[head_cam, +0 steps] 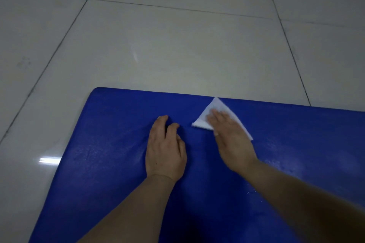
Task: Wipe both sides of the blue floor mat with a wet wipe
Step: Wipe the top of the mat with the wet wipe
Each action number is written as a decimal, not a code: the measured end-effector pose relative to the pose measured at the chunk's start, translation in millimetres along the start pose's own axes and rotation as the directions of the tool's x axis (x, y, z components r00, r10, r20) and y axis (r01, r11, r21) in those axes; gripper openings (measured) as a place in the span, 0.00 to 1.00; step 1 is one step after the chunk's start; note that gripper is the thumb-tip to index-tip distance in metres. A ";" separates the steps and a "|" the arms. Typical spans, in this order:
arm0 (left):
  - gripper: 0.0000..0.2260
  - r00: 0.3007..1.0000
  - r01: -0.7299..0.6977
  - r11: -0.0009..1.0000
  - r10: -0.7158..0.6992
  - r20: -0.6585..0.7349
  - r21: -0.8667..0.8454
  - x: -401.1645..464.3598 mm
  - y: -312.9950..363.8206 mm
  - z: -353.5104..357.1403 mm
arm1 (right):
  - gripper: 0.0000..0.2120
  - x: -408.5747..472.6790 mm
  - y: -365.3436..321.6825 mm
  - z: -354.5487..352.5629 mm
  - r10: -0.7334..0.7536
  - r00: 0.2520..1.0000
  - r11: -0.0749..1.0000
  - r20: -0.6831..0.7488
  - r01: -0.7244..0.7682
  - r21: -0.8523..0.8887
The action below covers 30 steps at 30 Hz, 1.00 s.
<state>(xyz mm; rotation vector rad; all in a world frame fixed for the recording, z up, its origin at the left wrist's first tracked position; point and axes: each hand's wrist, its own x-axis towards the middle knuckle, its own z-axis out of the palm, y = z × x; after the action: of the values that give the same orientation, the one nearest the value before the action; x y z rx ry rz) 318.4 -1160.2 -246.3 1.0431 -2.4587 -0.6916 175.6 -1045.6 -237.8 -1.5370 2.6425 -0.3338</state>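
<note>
Blue floor mat (pixel 110 156) is lying flat on the tiled floor (pixel 158 35), filling the near side. White wet wipe (pixel 216 108) is sitting near its far edge, right hand (pixel 231 140) pressing it flat-fingered. Left hand (pixel 166 150) is resting just left, fingers curling, holding nothing.

No readable text, label or number anywhere

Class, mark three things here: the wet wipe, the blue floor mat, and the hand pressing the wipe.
wet wipe (pixel 216 107), head view: its far white corner.
blue floor mat (pixel 110 144), head view: bare left surface.
right hand (pixel 231 136), head view: its back.
</note>
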 end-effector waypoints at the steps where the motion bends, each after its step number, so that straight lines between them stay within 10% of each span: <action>1: 0.15 1.000 -0.001 1.000 0.001 0.004 0.007 0.2 -0.3 0.7 | 0.26 5.0 7.7 -2.6 0.037 0.999 0.999 0.003 -0.037 -0.027; 20: 0.23 0.968 -0.209 0.932 0.155 0.195 0.296 -8.8 -39.5 -34.4 | 0.29 11.7 5.6 0.1 0.267 0.963 0.961 0.046 -0.262 -0.087; 26: 0.21 0.978 -0.181 0.955 0.148 0.150 0.236 -9.5 -43.0 -33.8 | 0.34 10.7 -63.7 15.3 -0.235 0.967 0.970 0.101 0.240 -0.040; 30: 0.21 0.977 -0.186 0.955 0.154 0.151 0.231 -8.3 -44.1 -33.0 | 0.29 71.1 -36.2 4.3 0.089 0.992 0.986 0.094 -0.075 -0.147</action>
<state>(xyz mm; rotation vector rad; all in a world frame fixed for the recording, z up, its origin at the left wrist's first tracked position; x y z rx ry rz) 365.4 -1190.2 -246.2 0.8780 -2.7631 -0.4229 171.7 -1125.1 -230.4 -1.4346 2.6929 -0.0612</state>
